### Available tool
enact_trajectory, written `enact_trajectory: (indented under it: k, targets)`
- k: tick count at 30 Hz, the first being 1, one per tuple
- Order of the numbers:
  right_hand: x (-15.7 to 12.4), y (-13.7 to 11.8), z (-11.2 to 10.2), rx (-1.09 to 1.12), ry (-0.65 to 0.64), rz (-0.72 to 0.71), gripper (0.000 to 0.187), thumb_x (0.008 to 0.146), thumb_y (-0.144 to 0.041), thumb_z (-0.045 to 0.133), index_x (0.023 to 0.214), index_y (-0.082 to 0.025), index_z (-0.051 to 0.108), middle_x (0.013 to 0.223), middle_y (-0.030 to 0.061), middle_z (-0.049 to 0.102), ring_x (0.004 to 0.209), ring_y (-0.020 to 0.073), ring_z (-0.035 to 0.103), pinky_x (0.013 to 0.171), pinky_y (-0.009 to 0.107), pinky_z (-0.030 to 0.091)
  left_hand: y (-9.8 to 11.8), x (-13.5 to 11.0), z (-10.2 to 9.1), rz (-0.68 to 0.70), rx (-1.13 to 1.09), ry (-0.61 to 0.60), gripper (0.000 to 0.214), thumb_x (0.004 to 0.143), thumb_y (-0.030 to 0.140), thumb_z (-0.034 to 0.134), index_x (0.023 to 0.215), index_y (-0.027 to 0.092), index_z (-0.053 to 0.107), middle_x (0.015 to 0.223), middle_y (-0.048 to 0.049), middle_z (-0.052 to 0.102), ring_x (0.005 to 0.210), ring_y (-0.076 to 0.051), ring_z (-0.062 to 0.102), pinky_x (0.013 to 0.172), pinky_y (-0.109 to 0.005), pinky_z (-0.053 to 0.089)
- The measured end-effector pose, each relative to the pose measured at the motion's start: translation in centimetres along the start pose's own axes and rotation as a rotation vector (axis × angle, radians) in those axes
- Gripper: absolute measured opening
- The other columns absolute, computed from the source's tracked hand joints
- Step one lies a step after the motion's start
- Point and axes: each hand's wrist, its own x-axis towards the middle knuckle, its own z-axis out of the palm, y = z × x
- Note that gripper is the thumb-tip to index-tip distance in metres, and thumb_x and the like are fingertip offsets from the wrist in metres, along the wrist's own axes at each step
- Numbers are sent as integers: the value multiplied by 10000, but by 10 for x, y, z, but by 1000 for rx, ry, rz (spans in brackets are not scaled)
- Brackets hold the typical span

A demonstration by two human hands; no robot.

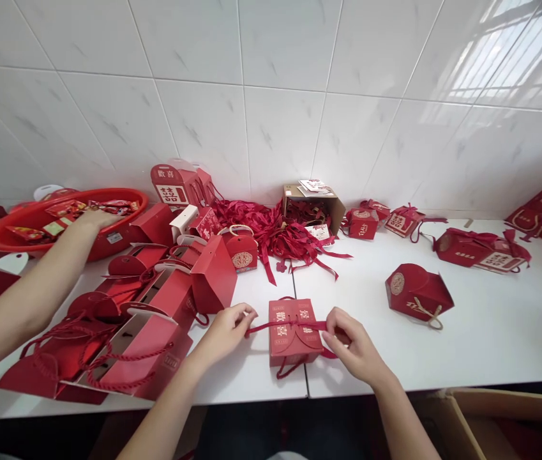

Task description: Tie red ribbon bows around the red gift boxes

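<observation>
A small red gift box [295, 348] with gold characters lies on the white table near its front edge. A dark red ribbon [267, 326] crosses the top of the box and is drawn out to both sides. My left hand [227, 329] pinches one ribbon end to the left of the box. On the other side, my right hand [352, 342] has the opposite end between thumb and fingers. A red cord handle shows at the front of the box, and a further ribbon piece hangs by my right fingers.
Several open red boxes [165, 287] crowd the left. Another person's arm [55, 275] reaches into a red basin [131, 217] of wrapped sweets. Behind are loose ribbons [275, 233] and a cardboard box [338, 207]. Finished-looking boxes [419, 294] stand right; a carton [505, 402] sits below the table edge.
</observation>
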Motion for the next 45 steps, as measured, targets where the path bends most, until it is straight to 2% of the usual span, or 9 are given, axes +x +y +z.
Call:
enact_trajectory:
  k: [3,6,10,13,20,28,34,40,45]
  targets:
    - [3,-12,-13,-307,-62,-109,253,868,-215,467,634,-175,556,832,48,485,673,141,508,576,276,423,7,-2,-11,-60,-14,-341,192,658,368,696,645,176,694,521,-9,596,497,-165,533,504,-252,389]
    - [11,-17,-10,-512,96,-170,225,847,-198,514,668,-181,647,821,48,484,577,115,455,485,261,379,21,-7,-13,-60,-83,-553,228,667,396,713,596,179,707,451,8,540,423,-126,457,493,-258,411]
    - [17,-20,7,-409,327,-344,276,847,-165,548,593,-179,654,690,18,425,543,107,420,456,249,351,40,-18,0,40,-258,-404,401,828,422,581,509,188,645,453,26,450,586,-144,562,795,-289,476]
    - [16,-27,21,-199,205,-360,235,824,-174,600,607,-179,689,675,11,431,551,106,434,473,244,373,45,-27,18,141,-201,-154,268,872,348,538,753,201,728,657,-3,552,756,-162,590,810,-281,474]
    - [17,-46,44,148,22,167,129,754,-219,676,639,-199,731,695,4,470,642,126,497,591,254,444,27,-38,62,461,425,299,345,846,89,406,1038,174,679,832,-45,452,705,-153,504,595,-258,445]
    - [21,-51,30,199,-111,302,87,638,-99,587,570,-154,589,739,-31,428,540,56,346,482,217,276,16,-33,42,749,376,81,299,893,82,438,1048,181,673,868,-42,396,742,-124,473,630,-235,463]
    - [30,-54,20,131,-287,291,74,608,-84,601,603,-157,615,840,-9,502,576,60,427,530,214,362,10,-13,36,846,214,33,130,856,161,601,893,201,719,796,-3,397,694,-98,462,586,-201,423]
    - [23,-52,2,-30,-232,226,92,641,-99,594,598,-178,612,913,26,532,810,147,566,746,276,451,13,-19,11,612,327,70,124,884,212,549,852,203,669,900,-29,447,879,-155,499,828,-300,438]
    - [18,-46,-5,-177,-222,205,70,678,-146,602,637,-198,580,1110,57,549,1079,228,517,935,392,383,14,-24,2,440,157,-155,192,924,269,414,805,194,544,1101,-65,468,933,-177,498,849,-335,439]
